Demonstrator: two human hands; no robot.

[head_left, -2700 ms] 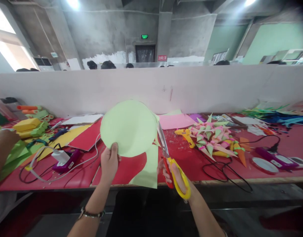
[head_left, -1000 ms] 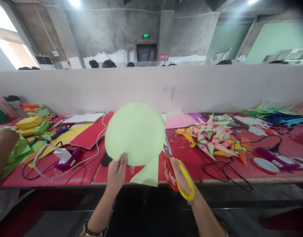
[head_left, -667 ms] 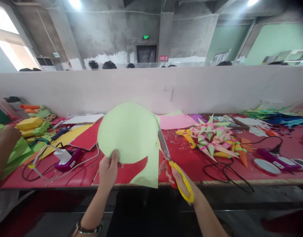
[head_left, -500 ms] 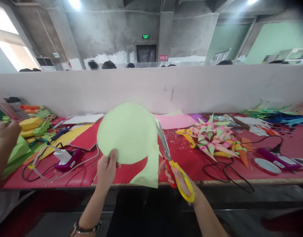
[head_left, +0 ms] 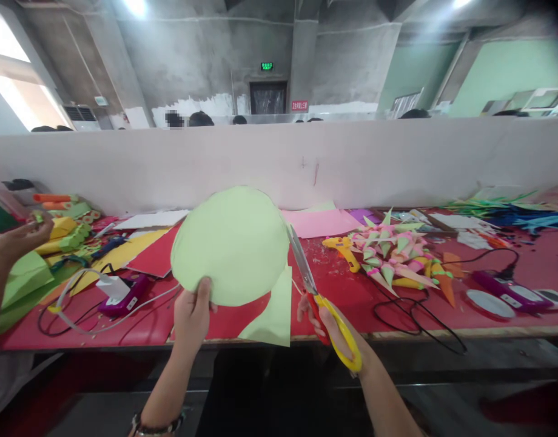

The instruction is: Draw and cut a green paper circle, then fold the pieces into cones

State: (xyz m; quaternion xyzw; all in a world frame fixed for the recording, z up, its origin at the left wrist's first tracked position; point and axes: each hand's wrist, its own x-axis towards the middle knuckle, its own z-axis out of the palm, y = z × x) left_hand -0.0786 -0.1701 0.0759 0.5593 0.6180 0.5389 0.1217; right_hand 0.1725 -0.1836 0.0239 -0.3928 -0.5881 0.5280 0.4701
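Red counter | your left grip pinches green disc | right grip wrapped round scissors | turn disc smoothly, blades tracking its rim

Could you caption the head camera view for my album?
Left hand holding a round green sheet, right hand holding scissors at its edge, above a red table.

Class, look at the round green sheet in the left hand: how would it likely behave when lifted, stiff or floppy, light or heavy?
The round green sheet is probably moderately stiff: it spreads nearly flat with the left hand gripping near its lower edge. It looks thin, so likely light for its size. Its broad unsupported top might flex if pushed.
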